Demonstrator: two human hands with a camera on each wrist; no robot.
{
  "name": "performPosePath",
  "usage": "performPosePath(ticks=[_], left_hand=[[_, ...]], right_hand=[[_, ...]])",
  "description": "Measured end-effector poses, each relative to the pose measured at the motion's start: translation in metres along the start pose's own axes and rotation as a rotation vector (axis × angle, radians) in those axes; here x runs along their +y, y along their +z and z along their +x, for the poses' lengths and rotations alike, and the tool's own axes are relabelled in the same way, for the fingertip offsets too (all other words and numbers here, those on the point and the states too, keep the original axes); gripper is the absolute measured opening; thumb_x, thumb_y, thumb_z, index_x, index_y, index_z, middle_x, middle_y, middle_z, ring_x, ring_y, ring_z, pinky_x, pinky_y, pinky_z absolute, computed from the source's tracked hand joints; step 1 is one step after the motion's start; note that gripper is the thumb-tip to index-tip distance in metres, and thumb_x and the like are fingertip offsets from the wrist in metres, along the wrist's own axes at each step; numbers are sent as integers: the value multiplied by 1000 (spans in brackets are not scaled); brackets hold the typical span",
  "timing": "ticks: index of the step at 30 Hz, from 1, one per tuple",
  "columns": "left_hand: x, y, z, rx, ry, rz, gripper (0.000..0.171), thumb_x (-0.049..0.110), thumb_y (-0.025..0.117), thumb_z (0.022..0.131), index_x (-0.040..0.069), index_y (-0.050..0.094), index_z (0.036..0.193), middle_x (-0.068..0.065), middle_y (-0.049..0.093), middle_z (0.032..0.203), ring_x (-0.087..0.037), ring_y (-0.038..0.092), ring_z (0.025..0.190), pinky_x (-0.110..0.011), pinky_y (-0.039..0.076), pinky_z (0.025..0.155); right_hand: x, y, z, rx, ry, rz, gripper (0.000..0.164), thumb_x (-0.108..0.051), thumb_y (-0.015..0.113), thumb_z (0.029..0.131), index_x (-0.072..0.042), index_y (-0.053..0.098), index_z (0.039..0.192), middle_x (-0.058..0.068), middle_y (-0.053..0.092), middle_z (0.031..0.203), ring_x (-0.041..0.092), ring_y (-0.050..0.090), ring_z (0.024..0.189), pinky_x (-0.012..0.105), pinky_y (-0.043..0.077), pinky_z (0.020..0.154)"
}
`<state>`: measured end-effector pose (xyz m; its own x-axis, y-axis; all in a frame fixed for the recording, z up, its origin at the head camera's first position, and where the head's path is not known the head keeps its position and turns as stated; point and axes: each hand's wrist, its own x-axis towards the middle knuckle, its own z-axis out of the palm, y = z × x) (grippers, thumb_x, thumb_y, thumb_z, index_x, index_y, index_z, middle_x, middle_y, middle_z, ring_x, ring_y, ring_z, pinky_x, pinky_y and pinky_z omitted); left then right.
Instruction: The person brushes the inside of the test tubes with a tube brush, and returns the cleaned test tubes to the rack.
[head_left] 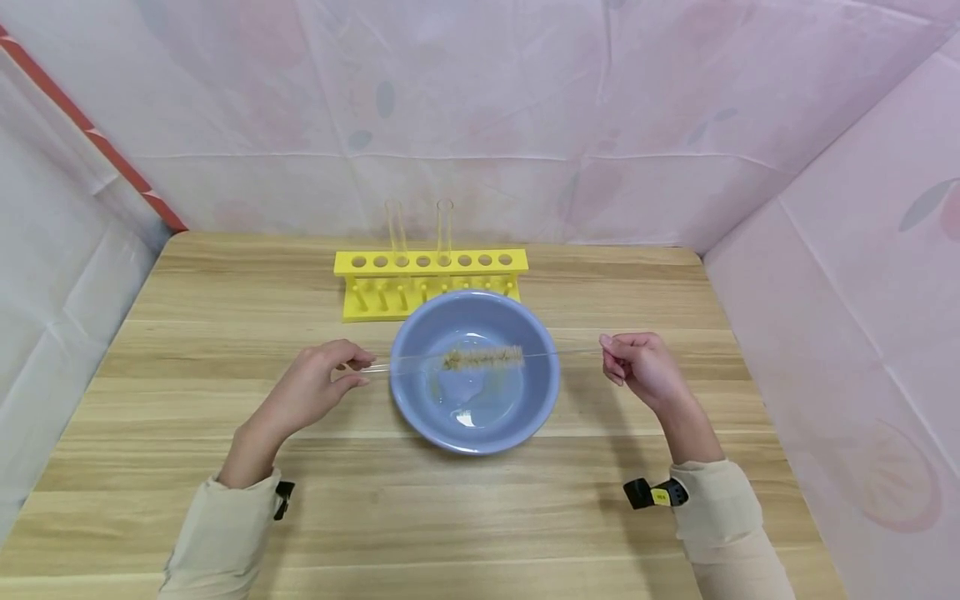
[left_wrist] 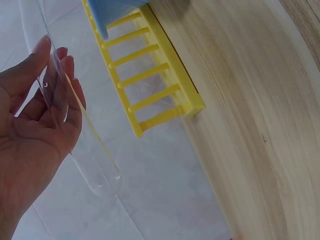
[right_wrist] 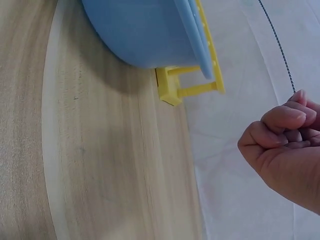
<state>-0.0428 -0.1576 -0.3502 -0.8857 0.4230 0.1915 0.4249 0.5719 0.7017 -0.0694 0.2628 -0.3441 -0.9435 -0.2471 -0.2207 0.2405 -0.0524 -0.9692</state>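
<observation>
Over the link I had the blue basin [head_left: 538, 400] near mid-view, with shallow liquid [head_left: 487, 402] glinting in it. At its nine o'clock, the left hand [head_left: 318, 382] held a clear test tube [head_left: 408, 364] between thumb and fingers, the mouth over the basin. At three o'clock, the right hand [head_left: 647, 367] pinched a bristle brush [head_left: 486, 358] by its thin handle; whether the brush tip sat inside the tube, I couldn't tell. Toward eleven o'clock, just behind the basin, I saw a yellow rack [head_left: 433, 270] with two more tubes [head_left: 445, 225] standing in it.
</observation>
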Motion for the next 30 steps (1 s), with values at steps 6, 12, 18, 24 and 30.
performPosePath(ticks=[6, 12, 18, 24, 30], left_hand=[[-1, -2, 0, -13, 20, -9, 20, -6, 70, 74, 1, 65, 92, -7, 66, 87, -22, 62, 80, -37, 52, 70], [2, 0, 4, -25, 43, -21, 19, -6, 70, 74, 0, 66, 91, -7, 66, 86, -21, 62, 77, -36, 51, 69], [7, 6, 12, -22, 28, -16, 20, -6, 71, 73, -2, 66, 92, -8, 66, 85, -21, 61, 77, -36, 52, 69], [13, 7, 19, -6, 12, 10, 21, -6, 70, 74, -3, 66, 94, -9, 66, 87, -21, 60, 77, -38, 51, 70], [25, 9, 28, 13, 12, 21, 20, -6, 70, 75, -4, 66, 94, -11, 65, 87, -22, 61, 79, -38, 52, 71]], right_hand=[[-4, 6, -1, 57, -74, -182, 38, -6, 49, 94, 7, 47, 59, 3, 38, 51, 14, 38, 46, 24, 32, 45], [-6, 18, 1, 122, -109, -369, 36, -9, 50, 94, 12, 49, 65, 2, 42, 53, 14, 39, 49, 25, 35, 48], [-6, 37, 9, 145, -114, -404, 34, -8, 52, 93, 14, 50, 67, 3, 42, 52, 14, 40, 49, 25, 36, 51], [-11, 52, 17, 163, -94, -389, 34, -9, 54, 92, 13, 50, 66, 1, 40, 51, 13, 39, 49, 25, 34, 51], [-15, 69, 25, 150, -90, -376, 34, -7, 53, 92, 12, 50, 64, 4, 39, 51, 14, 38, 48, 25, 33, 48]])
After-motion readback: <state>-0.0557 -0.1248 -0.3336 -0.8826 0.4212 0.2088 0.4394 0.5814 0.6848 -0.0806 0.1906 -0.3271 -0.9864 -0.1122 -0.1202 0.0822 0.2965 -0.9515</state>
